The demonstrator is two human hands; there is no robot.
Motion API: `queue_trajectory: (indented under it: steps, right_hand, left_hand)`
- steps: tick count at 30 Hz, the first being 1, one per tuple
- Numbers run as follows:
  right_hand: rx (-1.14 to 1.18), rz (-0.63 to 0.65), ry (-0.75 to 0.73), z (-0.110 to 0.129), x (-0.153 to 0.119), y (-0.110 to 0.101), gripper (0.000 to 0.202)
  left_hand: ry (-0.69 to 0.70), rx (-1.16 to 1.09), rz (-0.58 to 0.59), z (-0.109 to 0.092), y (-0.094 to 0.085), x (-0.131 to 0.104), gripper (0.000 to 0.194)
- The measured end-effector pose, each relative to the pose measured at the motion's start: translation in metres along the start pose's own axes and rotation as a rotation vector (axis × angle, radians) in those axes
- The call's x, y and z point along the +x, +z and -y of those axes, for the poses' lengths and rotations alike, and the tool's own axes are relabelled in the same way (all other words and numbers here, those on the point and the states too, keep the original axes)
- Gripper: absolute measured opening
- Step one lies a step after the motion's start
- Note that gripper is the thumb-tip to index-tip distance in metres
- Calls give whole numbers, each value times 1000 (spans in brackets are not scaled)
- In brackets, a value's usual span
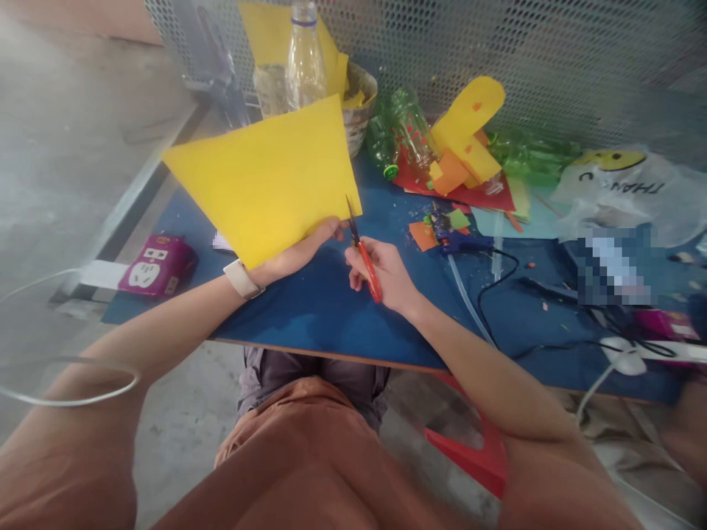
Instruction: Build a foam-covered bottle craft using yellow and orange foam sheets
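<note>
My left hand [301, 250] grips the lower edge of a large yellow sheet [276, 177], paper or thin foam, with most of its fingers hidden behind it. The sheet is held up at a tilt above the blue table. In my right hand [387, 272] is a pair of scissors [368, 269] with red handles, fingers closed round them. The dark blades point away from me and lie at the sheet's lower right corner, close to my left fingertips. Whether the blades are parted is hard to make out.
Behind the sheet stand a clear bottle [305, 62] and a basket [361, 110]. Green plastic bottles [412, 129], a yellow cut-out [469, 125], a glue gun [461, 239] with a black cable and a plastic bag [624, 191] lie rightward. A purple power socket [157, 266] sits left.
</note>
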State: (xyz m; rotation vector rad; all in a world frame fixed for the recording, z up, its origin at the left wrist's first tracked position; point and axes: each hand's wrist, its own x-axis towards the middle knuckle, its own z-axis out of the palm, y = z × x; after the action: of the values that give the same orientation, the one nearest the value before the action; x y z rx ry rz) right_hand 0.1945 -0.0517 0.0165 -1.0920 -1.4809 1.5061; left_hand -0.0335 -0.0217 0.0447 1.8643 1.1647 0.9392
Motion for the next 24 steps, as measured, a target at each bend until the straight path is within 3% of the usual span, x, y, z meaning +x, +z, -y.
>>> queue_trajectory:
  steps: [10, 18, 24]
  right_hand:
    - [-7, -7, 1, 2, 0, 0, 69]
    - [-1, -31, 24, 5, 2, 2, 73]
    - [-10, -8, 47, 13, -1, 3, 71]
  left_hand:
    - [-10, -2, 17, 2, 2, 0, 42]
    - [-31, -8, -6, -8, -3, -3, 38]
    - [-21, -14, -14, 0, -2, -3, 41]
